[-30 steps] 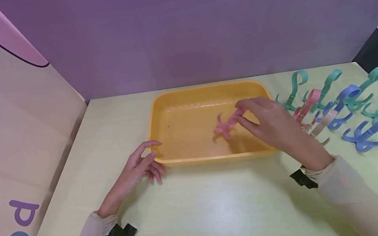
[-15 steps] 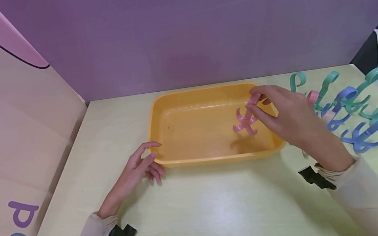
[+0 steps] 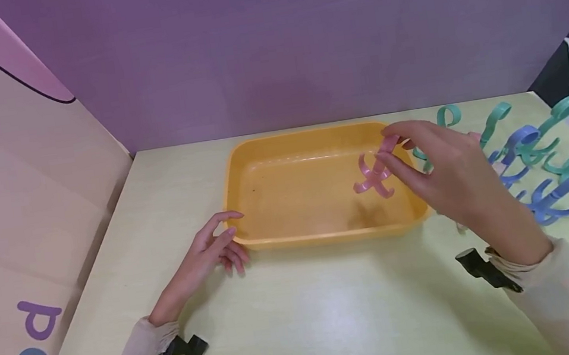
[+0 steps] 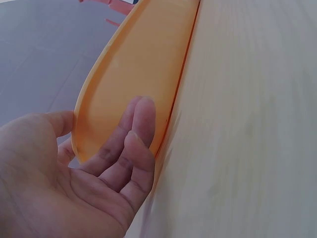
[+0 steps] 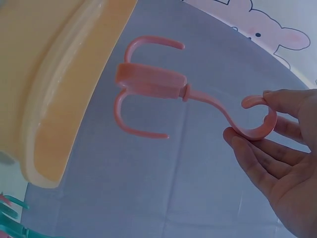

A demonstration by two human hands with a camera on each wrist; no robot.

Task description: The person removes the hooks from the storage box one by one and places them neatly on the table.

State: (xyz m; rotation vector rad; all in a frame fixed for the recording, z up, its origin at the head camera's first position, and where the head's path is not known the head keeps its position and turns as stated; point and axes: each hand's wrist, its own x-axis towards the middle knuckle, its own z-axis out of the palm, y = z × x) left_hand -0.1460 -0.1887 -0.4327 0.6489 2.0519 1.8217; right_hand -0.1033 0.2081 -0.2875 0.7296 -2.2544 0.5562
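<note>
By its curled top end, my right hand [image 3: 454, 176] pinches a pink four-pronged hanging hook [image 3: 373, 175] in the head view. The hook hangs tilted above the right part of a yellow tray [image 3: 293, 240], its prongs apart from the tray floor. The right wrist view shows thumb and fingers on the hook's curl [image 5: 260, 126], with the prongs pointing away. At the tray's front-left corner is my left hand [image 3: 213, 247]. Its thumb and forefinger hold the rim, while its other fingers [image 4: 141, 124] bend outside the tray wall.
Several green, blue and pink hooks stand on the table [image 3: 303, 319] right of the tray, including a blue hook [image 3: 562, 195] and a green hook [image 3: 559, 117]. My right hand hides some of them. A purple partition [image 3: 267, 48] rises behind the tray.
The right hand has lifted the pink hook and carried it to the right, toward the tray's right end. My left hand has stayed at the tray corner.
</note>
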